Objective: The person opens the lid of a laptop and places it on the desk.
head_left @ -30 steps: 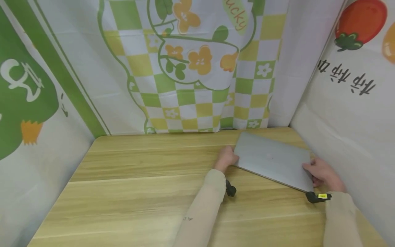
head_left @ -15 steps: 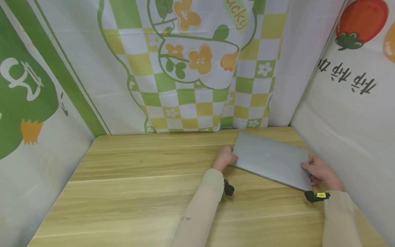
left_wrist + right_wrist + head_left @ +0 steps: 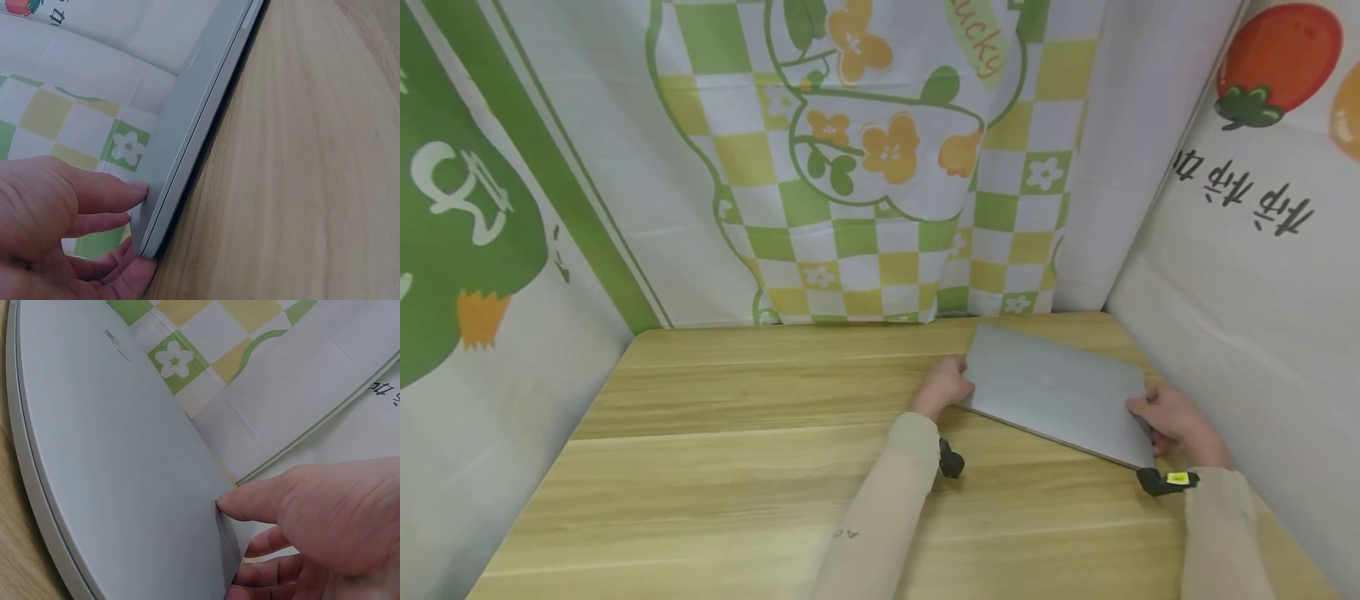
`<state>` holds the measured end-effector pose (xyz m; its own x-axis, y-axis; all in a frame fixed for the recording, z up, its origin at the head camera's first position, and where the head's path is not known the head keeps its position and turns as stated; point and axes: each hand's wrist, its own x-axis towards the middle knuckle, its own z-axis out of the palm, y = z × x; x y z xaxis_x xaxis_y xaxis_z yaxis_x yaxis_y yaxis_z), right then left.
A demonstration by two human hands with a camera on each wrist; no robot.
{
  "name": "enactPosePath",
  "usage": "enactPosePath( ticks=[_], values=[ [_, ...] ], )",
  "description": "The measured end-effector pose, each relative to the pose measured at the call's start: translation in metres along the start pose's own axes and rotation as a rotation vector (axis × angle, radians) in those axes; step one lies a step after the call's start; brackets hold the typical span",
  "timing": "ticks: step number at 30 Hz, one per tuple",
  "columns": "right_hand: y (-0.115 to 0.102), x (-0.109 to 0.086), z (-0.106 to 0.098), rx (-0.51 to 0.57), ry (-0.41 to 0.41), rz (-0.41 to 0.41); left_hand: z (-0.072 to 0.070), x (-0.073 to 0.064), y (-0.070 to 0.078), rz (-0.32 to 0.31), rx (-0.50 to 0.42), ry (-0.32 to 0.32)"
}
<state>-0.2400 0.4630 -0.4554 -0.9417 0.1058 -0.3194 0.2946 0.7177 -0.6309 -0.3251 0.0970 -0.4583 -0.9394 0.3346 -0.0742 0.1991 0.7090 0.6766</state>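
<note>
L hand [image 3: 942, 386] & R hand [image 3: 1180, 423] are gripping closed laptop [image 3: 1056, 393] by short ends nr tabletop's [image 3: 722, 467] back-R corner; long axis is running L-R, R end angling twd front edge.

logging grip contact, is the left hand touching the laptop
Touching: in the left wrist view, the left hand pinches the laptop, thumb on top, fingers at its corner.

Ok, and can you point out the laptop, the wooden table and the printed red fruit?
Laptop [image 3: 1056, 397]: head view, middle of the closed silver lid.
Wooden table [image 3: 715, 458]: head view, bare top left of the laptop.
Printed red fruit [image 3: 1283, 57]: head view, its red body.
</note>
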Motion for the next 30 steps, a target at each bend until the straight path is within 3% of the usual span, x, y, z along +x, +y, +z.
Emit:
enactPosePath(
  ticks=[19, 30],
  values=[
    [-0.006, 0.002, 0.005, 0.003, 0.003, -0.033, -0.004, -0.006, -0.006, -0.042, -0.034, 0.016],
    [-0.010, 0.008, 0.013, -0.056, 0.022, -0.021, -0.009, -0.012, -0.013, -0.049, -0.036, 0.010]
  ],
)
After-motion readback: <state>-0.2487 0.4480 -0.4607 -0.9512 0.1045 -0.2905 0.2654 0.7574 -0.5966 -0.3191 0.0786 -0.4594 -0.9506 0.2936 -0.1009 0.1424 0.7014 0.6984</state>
